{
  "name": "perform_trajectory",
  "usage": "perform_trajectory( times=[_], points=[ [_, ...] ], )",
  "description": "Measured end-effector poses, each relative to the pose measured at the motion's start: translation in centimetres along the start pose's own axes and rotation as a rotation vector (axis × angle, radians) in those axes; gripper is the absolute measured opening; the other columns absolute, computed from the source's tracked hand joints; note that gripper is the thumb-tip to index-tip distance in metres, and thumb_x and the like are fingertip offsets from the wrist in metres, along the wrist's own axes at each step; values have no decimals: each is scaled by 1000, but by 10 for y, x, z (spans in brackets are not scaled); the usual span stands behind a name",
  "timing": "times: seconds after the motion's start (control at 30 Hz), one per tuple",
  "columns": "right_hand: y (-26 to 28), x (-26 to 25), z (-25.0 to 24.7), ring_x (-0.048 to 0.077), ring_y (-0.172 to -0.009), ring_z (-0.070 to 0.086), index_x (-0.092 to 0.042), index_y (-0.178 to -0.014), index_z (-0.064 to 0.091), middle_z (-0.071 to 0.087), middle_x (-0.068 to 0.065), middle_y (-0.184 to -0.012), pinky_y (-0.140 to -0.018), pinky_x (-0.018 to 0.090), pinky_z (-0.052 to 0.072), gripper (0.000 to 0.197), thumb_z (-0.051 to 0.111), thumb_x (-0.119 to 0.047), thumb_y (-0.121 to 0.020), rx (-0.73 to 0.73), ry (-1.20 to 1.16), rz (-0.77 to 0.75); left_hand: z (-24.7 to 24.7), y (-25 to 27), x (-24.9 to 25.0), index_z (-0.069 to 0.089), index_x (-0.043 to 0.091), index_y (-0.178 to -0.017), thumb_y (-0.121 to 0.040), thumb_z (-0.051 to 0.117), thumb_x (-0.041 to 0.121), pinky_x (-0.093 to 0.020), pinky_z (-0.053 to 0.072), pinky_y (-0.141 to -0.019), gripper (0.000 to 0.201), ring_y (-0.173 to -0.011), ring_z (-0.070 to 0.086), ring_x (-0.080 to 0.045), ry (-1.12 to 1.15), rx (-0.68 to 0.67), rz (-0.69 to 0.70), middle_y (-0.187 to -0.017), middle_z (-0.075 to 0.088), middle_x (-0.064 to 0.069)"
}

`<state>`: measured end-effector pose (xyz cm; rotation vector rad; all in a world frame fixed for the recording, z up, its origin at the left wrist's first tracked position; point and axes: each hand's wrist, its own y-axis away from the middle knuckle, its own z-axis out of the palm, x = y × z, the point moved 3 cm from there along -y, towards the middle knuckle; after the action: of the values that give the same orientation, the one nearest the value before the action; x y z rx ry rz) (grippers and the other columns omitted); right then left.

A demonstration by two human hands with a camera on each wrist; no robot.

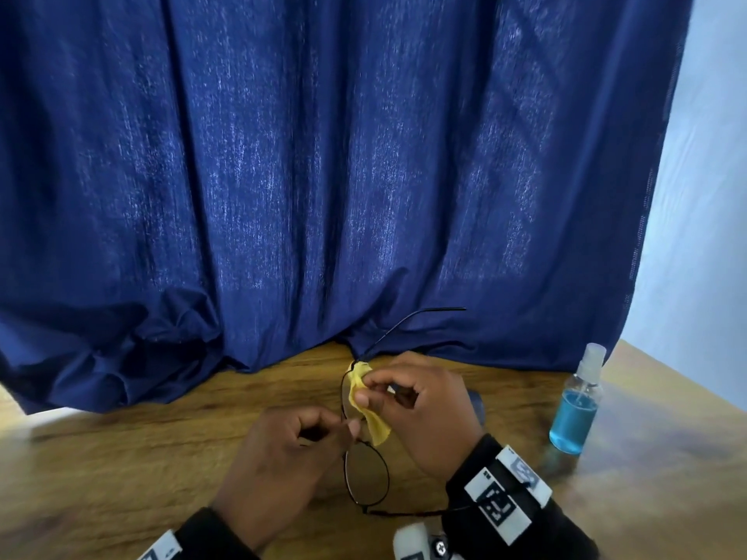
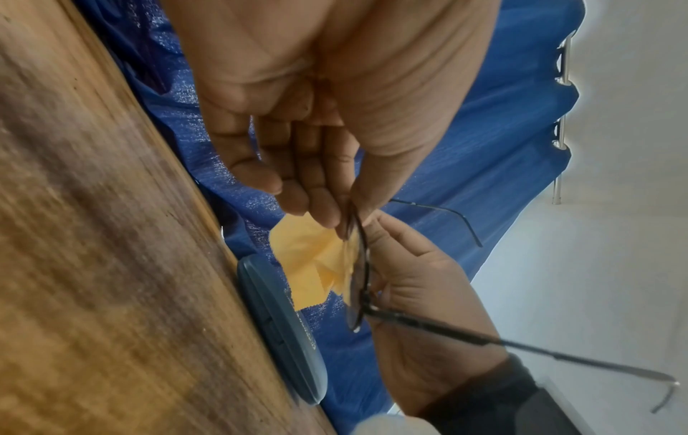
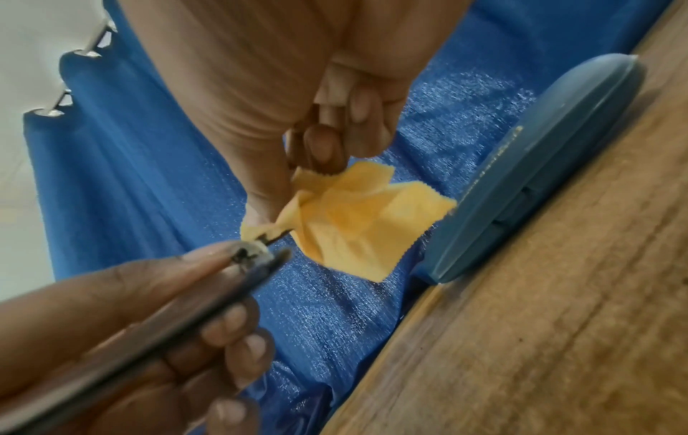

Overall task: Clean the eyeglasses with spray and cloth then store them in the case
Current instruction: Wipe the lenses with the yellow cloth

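The thin black-framed eyeglasses [image 1: 366, 474] are held above the wooden table [image 1: 161, 458] with both temples unfolded. My left hand [image 1: 349, 430] pinches the frame at the bridge; the left wrist view shows its fingertips [image 2: 340, 223] on the rim. My right hand [image 1: 366, 392] pinches a yellow cloth [image 1: 364, 402] around the far lens, thumb on one side and fingers on the other. The cloth [image 3: 357, 223] hangs crumpled below the fingers. The blue-grey case [image 3: 521, 176] lies shut on the table, mostly hidden behind my right hand in the head view. The spray bottle [image 1: 576, 402] of blue liquid stands upright at the right.
A dark blue curtain [image 1: 323, 175] hangs behind the table and bunches on its far edge. A white device [image 1: 416, 543] sits at the near edge by my right wrist. Bare wood lies to the left of my hands.
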<state>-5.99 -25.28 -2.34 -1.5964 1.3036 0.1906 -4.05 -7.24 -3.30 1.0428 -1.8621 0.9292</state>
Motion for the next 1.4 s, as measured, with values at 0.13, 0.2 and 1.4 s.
perform_trajectory(
  times=[0.13,0.2,1.4],
  points=[
    [-2,0,-5,5,-84,63,-24,-95,80,67,-13,-89,-67,8,44,12,80,-28,-84,9,16,-20,2,-1,0,81,38,-76,-87,75,38,-21,52,-74,12,-75,71,1,-6,-19,-4,-82,80,14],
    [-3,3,-9,1,-82,62,-26,-93,79,66,-14,-87,-66,7,43,11,80,-29,-83,49,36,-2,3,-1,0,80,41,-75,-86,76,39,-19,51,-73,12,-74,70,3,-13,-27,-10,-81,80,15],
    [0,-4,-4,3,-79,62,-29,-102,79,66,-14,-88,-65,9,42,17,72,-22,-88,-5,49,-112,-2,-2,1,82,30,-79,-89,73,37,-16,49,-72,15,-80,71,0,11,-1,23,-85,80,15]
  ],
)
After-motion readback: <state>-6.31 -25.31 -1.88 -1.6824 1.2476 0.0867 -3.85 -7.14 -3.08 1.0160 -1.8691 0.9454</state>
